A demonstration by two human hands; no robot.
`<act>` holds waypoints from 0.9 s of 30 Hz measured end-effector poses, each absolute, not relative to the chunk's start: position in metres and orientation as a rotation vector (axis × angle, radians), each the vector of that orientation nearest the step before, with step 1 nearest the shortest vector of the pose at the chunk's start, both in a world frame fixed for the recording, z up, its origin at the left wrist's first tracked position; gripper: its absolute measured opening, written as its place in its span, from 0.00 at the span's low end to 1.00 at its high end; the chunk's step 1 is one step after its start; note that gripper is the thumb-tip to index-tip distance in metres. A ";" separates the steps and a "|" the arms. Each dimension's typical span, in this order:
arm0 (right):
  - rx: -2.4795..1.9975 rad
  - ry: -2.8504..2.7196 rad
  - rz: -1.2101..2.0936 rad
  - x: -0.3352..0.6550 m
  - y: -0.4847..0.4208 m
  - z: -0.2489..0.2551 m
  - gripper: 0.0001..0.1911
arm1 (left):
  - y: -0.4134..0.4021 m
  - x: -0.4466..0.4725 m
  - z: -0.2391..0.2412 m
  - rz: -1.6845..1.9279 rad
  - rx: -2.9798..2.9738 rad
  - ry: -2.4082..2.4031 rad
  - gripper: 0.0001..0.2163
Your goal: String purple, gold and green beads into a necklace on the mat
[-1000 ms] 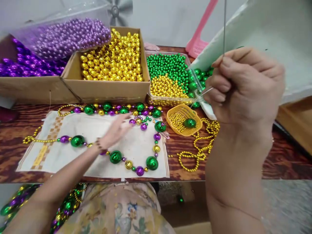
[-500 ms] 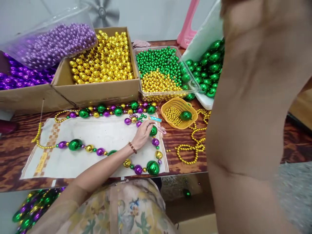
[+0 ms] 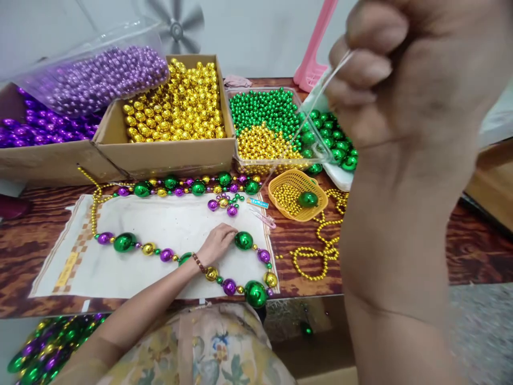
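Observation:
My left hand (image 3: 216,243) rests on the white cloth (image 3: 160,224), fingers curled down onto a bead strand (image 3: 160,254) of green, purple and gold beads, right beside a large green bead (image 3: 243,240). My right hand (image 3: 401,85) is raised close to the camera in a fist. It pinches a thin clear thread (image 3: 316,99) that runs down towards the table. A second bead strand (image 3: 192,187) lies along the cloth's far edge.
At the back stand a box of purple beads (image 3: 36,133), a box of gold beads (image 3: 176,107), and a clear tray of green and gold beads (image 3: 264,123). A yellow basket (image 3: 296,195), a gold chain (image 3: 320,251) and a white tray of big green beads (image 3: 336,144) sit right.
My left hand drew back from the far beads toward me along the strand. The strand's near loop shifted toward the table edge. My right hand rose, pulling the thread up.

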State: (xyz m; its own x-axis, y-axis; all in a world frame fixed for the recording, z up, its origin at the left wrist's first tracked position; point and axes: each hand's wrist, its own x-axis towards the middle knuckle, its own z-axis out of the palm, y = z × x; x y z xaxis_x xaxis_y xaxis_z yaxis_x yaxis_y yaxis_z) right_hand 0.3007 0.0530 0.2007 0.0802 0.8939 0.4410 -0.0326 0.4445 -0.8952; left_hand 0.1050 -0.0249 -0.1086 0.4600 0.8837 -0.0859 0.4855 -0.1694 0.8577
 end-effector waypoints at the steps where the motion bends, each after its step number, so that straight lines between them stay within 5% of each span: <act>1: -0.813 -1.283 0.868 0.295 0.049 0.194 0.17 | -0.024 0.100 -0.107 0.550 1.827 1.169 0.11; 10: -0.871 -1.246 1.203 0.273 0.036 0.124 0.08 | 0.001 0.078 0.005 1.398 1.703 1.256 0.12; 14: -0.874 -1.214 1.274 0.261 0.039 0.110 0.07 | 0.012 0.091 0.047 1.393 1.762 1.059 0.15; 27: -0.933 -1.226 1.192 0.256 0.036 0.090 0.10 | 0.020 0.077 0.012 1.090 2.203 1.186 0.10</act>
State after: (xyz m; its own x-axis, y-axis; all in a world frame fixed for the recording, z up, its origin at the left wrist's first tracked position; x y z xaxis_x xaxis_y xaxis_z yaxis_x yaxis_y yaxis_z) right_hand 0.2562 0.0360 0.0895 -0.0544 0.9814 0.1841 -0.1567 0.1737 -0.9722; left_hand 0.0765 0.0196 0.0119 0.3326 0.8322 0.4436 0.5117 -0.5544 0.6563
